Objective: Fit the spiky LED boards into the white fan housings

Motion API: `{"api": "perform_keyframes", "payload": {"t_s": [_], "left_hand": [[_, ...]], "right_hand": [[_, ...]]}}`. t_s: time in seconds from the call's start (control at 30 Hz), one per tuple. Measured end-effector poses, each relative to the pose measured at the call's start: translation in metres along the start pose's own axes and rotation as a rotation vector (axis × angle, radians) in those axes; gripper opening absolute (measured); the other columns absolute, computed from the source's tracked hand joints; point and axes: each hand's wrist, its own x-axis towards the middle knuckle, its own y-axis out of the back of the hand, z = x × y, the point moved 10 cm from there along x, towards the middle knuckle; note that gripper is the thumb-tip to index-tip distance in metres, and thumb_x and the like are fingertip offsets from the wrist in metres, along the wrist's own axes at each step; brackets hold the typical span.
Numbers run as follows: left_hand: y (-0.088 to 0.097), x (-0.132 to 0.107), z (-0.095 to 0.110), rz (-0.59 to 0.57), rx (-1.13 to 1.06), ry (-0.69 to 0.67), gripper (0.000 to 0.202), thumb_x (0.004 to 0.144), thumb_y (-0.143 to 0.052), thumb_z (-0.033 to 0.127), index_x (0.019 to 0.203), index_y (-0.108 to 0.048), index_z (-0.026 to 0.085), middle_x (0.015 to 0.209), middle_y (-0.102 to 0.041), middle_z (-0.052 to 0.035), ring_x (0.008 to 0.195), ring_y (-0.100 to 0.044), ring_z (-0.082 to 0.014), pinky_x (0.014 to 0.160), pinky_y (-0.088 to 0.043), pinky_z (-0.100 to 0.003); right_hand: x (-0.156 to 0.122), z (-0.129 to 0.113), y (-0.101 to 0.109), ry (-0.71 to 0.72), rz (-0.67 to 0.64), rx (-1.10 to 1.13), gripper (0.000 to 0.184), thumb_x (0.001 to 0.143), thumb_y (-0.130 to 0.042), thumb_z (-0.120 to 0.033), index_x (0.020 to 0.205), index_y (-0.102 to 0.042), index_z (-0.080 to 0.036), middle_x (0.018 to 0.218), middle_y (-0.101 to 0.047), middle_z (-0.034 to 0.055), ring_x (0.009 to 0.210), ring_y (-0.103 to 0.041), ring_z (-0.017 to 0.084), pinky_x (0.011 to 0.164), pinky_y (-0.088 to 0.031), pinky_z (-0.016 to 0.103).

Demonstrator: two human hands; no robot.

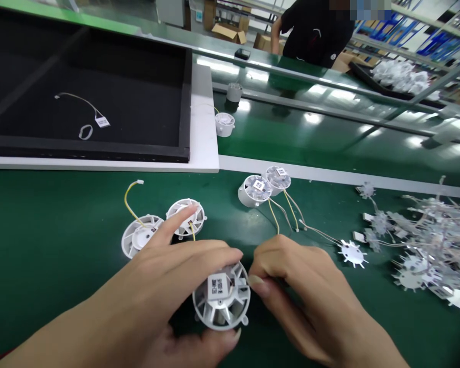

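Note:
My left hand (157,286) is wrapped round a small round white fan (224,314), thumb below and fingers over its top rim. The fan's spoked face is turned up, with a square printed label (217,287) stuck near its hub. At the fan's right edge, my right hand (302,286) is closed in a pinch; what lies between its fingertips is hidden. Beyond my left fingers sit two more white fans, one with a yellow lead (129,197) reaching up. Further off, a pair of labelled fans (255,190) stand side by side with wires trailing toward me.
On the right lies a tangled heap of clear spoked pieces with wires (433,240); one spoked piece (352,254) lies apart from it. A black tray (138,152) at back left holds a wired label and a small ring. Across the bench stands a person in black (318,33).

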Motion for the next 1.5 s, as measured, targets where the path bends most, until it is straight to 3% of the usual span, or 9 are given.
{"api": "perform_keyframes", "payload": {"t_s": [0.1, 0.3, 0.43, 0.63, 0.83, 0.97, 1.13, 1.37, 1.5], "left_hand": [[0.003, -0.003, -0.001, -0.041, 0.01, 0.035, 0.037, 0.105, -0.058, 0.043, 0.139, -0.049, 0.03, 0.126, -0.078, 0.0066, 0.124, -0.074, -0.0189, 0.138, -0.016, -0.037], [0.009, -0.007, -0.002, -0.04, 0.008, 0.005, 0.039, 0.103, -0.063, 0.038, 0.139, -0.052, 0.032, 0.125, -0.079, 0.0043, 0.116, -0.077, -0.0206, 0.132, -0.035, -0.048], [0.011, -0.007, -0.001, -0.012, 0.007, -0.014, 0.035, 0.103, -0.065, 0.037, 0.136, -0.057, 0.031, 0.128, -0.078, 0.0011, 0.123, -0.075, -0.0244, 0.129, -0.04, -0.05], [0.002, -0.005, -0.003, -0.053, -0.056, 0.006, 0.029, 0.108, -0.06, 0.042, 0.134, -0.052, 0.032, 0.129, -0.077, 0.0046, 0.123, -0.074, -0.0168, 0.137, -0.018, -0.037], [-0.01, 0.005, 0.003, -0.053, 0.084, -0.1, 0.021, 0.108, -0.058, 0.025, 0.129, -0.058, 0.025, 0.119, -0.078, 0.0025, 0.118, -0.073, -0.013, 0.137, -0.001, -0.033], [-0.009, 0.006, 0.003, -0.052, 0.117, -0.113, 0.023, 0.11, -0.054, 0.03, 0.131, -0.059, 0.022, 0.125, -0.075, -0.0001, 0.122, -0.071, -0.0132, 0.136, 0.0, -0.031], [0.003, 0.006, -0.003, 0.007, 0.091, -0.066, 0.016, 0.112, -0.049, 0.024, 0.124, -0.06, 0.027, 0.115, -0.076, 0.0066, 0.112, -0.074, -0.0118, 0.136, -0.006, -0.032], [-0.001, 0.006, 0.0, -0.019, 0.081, -0.095, 0.02, 0.114, -0.045, 0.022, 0.123, -0.061, 0.028, 0.106, -0.078, 0.0097, 0.11, -0.074, -0.0129, 0.136, -0.004, -0.034], [0.001, 0.007, -0.003, 0.011, 0.109, -0.103, 0.02, 0.115, -0.046, 0.025, 0.123, -0.064, 0.028, 0.104, -0.079, 0.0105, 0.11, -0.074, -0.0136, 0.136, -0.005, -0.034]], "right_hand": [[-0.002, -0.006, 0.008, 0.028, 0.066, -0.012, 0.013, 0.107, -0.05, -0.013, 0.1, -0.054, -0.023, 0.084, -0.068, -0.0027, 0.071, -0.062, 0.01, 0.062, -0.047, 0.023], [-0.005, -0.011, 0.012, 0.107, 0.115, -0.085, 0.023, 0.099, -0.05, -0.002, 0.107, -0.059, -0.022, 0.085, -0.073, 0.0007, 0.066, -0.064, 0.014, 0.058, -0.049, 0.027], [-0.007, -0.013, 0.012, 0.123, 0.119, -0.054, 0.025, 0.095, -0.051, 0.001, 0.105, -0.06, -0.02, 0.084, -0.072, 0.0012, 0.066, -0.063, 0.014, 0.058, -0.048, 0.027], [-0.008, -0.01, 0.011, 0.129, 0.083, -0.051, 0.019, 0.098, -0.054, -0.002, 0.105, -0.062, -0.018, 0.086, -0.072, 0.0009, 0.07, -0.063, 0.013, 0.061, -0.048, 0.026], [-0.006, 0.005, -0.006, 0.078, -0.123, -0.184, 0.019, 0.101, -0.052, -0.005, 0.097, -0.066, -0.017, 0.081, -0.07, 0.0025, 0.066, -0.061, 0.016, 0.057, -0.043, 0.031], [-0.006, 0.01, -0.014, 0.052, -0.199, -0.221, 0.025, 0.104, -0.048, -0.008, 0.091, -0.068, -0.016, 0.075, -0.065, 0.001, 0.061, -0.055, 0.016, 0.055, -0.038, 0.033], [-0.005, 0.012, -0.016, 0.033, -0.231, -0.193, 0.027, 0.106, -0.047, -0.011, 0.088, -0.067, -0.016, 0.076, -0.063, 0.0005, 0.062, -0.053, 0.015, 0.056, -0.036, 0.032], [-0.005, 0.013, -0.02, 0.011, -0.263, -0.181, 0.029, 0.106, -0.046, -0.011, 0.087, -0.067, -0.016, 0.075, -0.061, 0.0, 0.061, -0.05, 0.015, 0.056, -0.035, 0.033], [-0.003, 0.012, -0.013, 0.007, -0.208, -0.166, 0.018, 0.105, -0.052, -0.015, 0.096, -0.067, -0.017, 0.084, -0.068, 0.0012, 0.071, -0.058, 0.017, 0.064, -0.04, 0.033]]}}
